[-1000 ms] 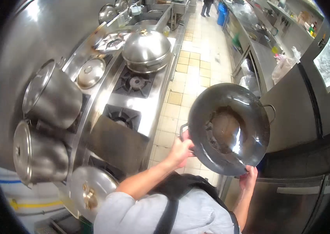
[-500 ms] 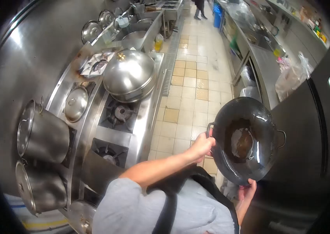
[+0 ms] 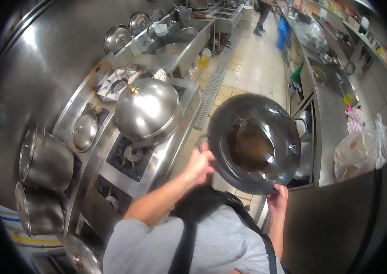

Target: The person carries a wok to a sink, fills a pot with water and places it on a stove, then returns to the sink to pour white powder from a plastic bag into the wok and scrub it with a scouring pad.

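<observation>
Holding the round dark-metal wok (image 3: 223, 125) over pale floor tiles (image 3: 248, 86), the left hand (image 3: 199, 165) gripped its left loop handle (image 3: 200, 143), the right hand (image 3: 277, 198) its near rim (image 3: 253, 192); a slipping grip could have spilled the brownish liquid (image 3: 250, 148).

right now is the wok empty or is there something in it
Not empty, it seems: a shiny-edged brownish pool shows in the bottom of the wok. How deep, I cannot tell.

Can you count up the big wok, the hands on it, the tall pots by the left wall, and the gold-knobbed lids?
Wok: 1
Left hand and right hand on it: 2
Farther tall pot and nearer tall pot: 2
Domed lid and bottom-edge lid: 2
Total: 7
</observation>
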`<action>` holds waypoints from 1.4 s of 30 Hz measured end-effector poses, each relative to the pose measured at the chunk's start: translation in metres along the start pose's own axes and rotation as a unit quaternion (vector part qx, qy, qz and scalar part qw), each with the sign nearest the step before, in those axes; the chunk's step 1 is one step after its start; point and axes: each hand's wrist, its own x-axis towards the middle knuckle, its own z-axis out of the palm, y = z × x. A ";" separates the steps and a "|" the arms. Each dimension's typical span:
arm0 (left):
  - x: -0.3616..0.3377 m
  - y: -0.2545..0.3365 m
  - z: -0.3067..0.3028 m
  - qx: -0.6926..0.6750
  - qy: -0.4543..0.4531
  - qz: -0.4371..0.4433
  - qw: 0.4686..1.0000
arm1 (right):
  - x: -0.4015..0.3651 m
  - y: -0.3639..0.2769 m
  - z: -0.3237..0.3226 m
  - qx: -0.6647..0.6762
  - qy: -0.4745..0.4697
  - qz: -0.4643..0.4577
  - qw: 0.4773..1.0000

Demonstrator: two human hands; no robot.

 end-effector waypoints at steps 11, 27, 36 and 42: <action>0.233 0.052 -0.009 -0.076 0.010 -0.008 0.997 | 0.198 -0.031 0.120 -0.060 0.068 0.008 0.996; 0.492 0.179 0.118 0.013 -0.083 -0.073 0.994 | 0.431 -0.064 0.164 0.108 0.110 -0.006 0.988; 0.622 0.210 0.145 -0.012 0.049 -0.010 0.999 | 0.647 -0.132 0.212 0.059 -0.055 0.103 0.991; 0.665 0.259 0.141 -0.124 0.128 0.080 0.981 | 0.777 -0.133 0.278 -0.017 -0.151 0.156 0.976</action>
